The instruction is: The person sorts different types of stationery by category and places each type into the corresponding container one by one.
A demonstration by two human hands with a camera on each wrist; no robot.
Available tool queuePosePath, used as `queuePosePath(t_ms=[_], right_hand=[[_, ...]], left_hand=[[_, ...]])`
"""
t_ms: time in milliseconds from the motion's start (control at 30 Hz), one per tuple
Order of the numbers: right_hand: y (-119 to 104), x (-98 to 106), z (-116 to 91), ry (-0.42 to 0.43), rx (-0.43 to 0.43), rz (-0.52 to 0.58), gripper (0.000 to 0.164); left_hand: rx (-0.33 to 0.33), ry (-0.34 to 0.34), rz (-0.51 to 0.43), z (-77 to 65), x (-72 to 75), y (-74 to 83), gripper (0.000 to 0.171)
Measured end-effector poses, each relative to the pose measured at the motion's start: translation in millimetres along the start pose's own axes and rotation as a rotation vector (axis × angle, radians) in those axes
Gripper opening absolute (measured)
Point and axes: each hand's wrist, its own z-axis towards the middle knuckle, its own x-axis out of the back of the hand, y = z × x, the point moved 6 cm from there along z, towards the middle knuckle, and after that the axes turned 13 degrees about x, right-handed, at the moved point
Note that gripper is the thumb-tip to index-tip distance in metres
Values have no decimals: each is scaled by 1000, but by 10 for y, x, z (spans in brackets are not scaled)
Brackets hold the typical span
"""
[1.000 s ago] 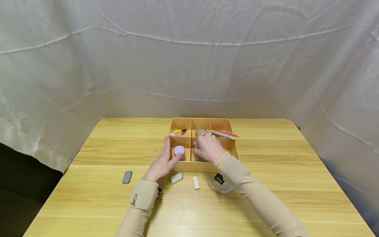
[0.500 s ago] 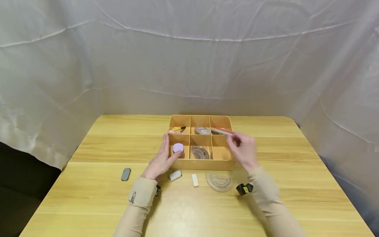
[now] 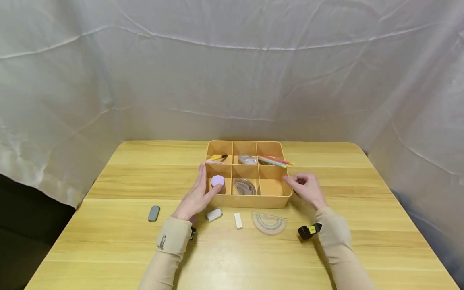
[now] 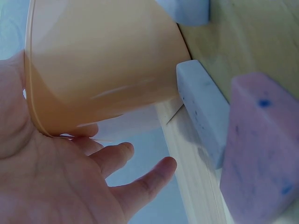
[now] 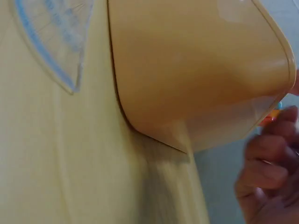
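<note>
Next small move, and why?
I'd probably have the right hand leave the right rim of the organizer and reach for the clear protractor. It lies loose on the table in front, a second protractor already sits in the front middle compartment, and the left hand is at the left wall to steady things.

This is a curtained booth, the wider room hidden: creased pale cloth [image 3: 232,84] hangs beyond the left grip [image 3: 193,196] and the right grip [image 3: 307,190] and continues out to either side, walling a wood-grain table [image 3: 232,262] on three sides. A compartmented organiser [image 3: 250,201] between the grips and a clear protractor [image 3: 269,224] on the near side of it give the table a study-desk look.
</note>
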Motion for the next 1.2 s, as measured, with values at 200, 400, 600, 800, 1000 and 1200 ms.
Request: queuePosePath(t_ms=[200,400,600,800,1000,1200], right_hand=[[112,-123,-10,-46,-76,248,30],[94,-180,18,-21,-113,318,26],[93,-205,7,-8,-138,312,28],[102,-203,-5,-10,-130,315,29],[102,-205,-13,-18,-116,325,29],[94,-215,-16,-17,-119,331,29]], left_hand=[[8,8,9,1,-8,5,89],[6,81,54,-21,26,9,89],[-129,282,187,-118,71,174,83],[-381,347,299,-344,-8,576,80],[-628,256,443,-587,-262,960,74],[-754,148,634,-703,-581,1185,64]])
